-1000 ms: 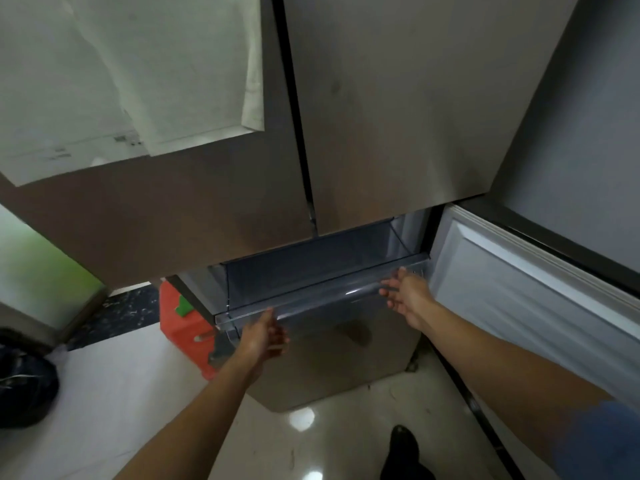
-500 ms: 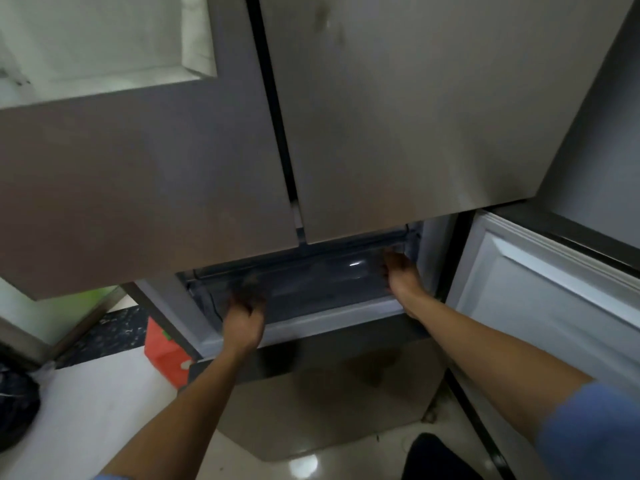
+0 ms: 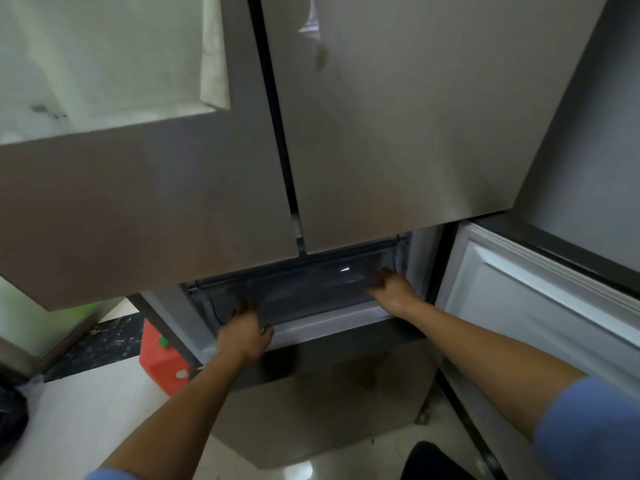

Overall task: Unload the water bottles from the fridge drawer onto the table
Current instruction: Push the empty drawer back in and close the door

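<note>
A clear plastic fridge drawer [image 3: 311,289] sits pushed in below the two closed upper fridge doors. My left hand [image 3: 244,332] grips its front edge at the left. My right hand [image 3: 391,289] holds the front edge at the right, fingers curled over the rim. No water bottles show; the drawer's inside is mostly hidden and looks dark. The table is out of view.
The lower right fridge door [image 3: 540,306] stands open to my right. A closed lower door [image 3: 329,393] is below the drawer. A red box [image 3: 162,362] sits on the floor at the left, and a dark bag [image 3: 10,414] lies at the far left. My shoe [image 3: 436,462] is on the glossy floor.
The drawer has slid back into the fridge with both hands on its front. The view has moved closer and tilted up slightly.
</note>
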Motion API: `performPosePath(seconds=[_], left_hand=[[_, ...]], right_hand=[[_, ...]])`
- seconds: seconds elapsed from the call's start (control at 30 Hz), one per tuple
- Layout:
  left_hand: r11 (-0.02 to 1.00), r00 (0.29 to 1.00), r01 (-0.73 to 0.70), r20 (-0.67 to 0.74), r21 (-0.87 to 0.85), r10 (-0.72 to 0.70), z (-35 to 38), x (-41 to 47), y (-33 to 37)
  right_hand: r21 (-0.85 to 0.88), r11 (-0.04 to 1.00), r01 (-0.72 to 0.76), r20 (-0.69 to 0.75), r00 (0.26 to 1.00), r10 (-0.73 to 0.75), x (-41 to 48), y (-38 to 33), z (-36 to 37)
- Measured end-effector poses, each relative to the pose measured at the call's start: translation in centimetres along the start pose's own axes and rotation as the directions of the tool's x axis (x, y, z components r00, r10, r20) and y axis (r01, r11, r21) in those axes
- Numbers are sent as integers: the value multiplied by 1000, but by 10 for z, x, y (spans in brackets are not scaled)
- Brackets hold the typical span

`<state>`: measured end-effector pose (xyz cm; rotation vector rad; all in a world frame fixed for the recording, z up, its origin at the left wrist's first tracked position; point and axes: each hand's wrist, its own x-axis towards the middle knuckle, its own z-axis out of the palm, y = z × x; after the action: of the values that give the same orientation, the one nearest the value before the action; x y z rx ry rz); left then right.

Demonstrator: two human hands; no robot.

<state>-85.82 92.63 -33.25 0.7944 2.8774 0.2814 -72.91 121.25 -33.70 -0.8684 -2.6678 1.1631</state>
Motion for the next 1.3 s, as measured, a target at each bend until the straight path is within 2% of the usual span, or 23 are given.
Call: performPosePath(seconds=[0.1, 0.23, 0.4, 0.5, 0.63, 0.73, 0.87, 0.97, 1.13, 1.3], left_hand=[[992, 995, -95, 34, 79, 92, -24, -19, 15], [945, 958, -288, 44, 158, 284, -55, -37, 48], [894, 901, -431, 0, 117, 434, -76, -59, 102], [858, 859, -507, -41, 81, 511, -79, -76, 142], [796, 794, -601, -62, 71, 605, -81, -104, 192], [750, 745, -659, -86, 59, 662, -82, -129, 231], [681, 674, -731, -109, 49, 731, -80, -170, 275], [659, 650, -750, -131, 45, 749, -74, -208, 298], [708, 704, -706, -106, 6, 703, -56, -284, 315], [756, 755, -655, -43, -10, 654, -46, -350, 296]], right_hand=[[-88, 996, -20, 9, 1000, 21, -39, -8, -18], [-266, 963, 33, -102, 993, -62, -98, -19, -57], [-347, 937, 48, -255, 956, -143, -174, -28, -119], [-391, 920, 28, -407, 891, -200, -217, -26, -163], [-374, 922, -100, -626, 761, -171, -268, -7, -222], [-360, 886, -293, -691, 721, -42, -311, 30, -264], [-331, 771, -545, -686, 700, 200, -368, 89, -302], [-277, 718, -638, -616, 691, 377, -405, 120, -313], [-341, 742, -576, -505, 779, 372, -434, 123, -314], [-335, 801, -496, -399, 845, 356, -452, 114, -297]])
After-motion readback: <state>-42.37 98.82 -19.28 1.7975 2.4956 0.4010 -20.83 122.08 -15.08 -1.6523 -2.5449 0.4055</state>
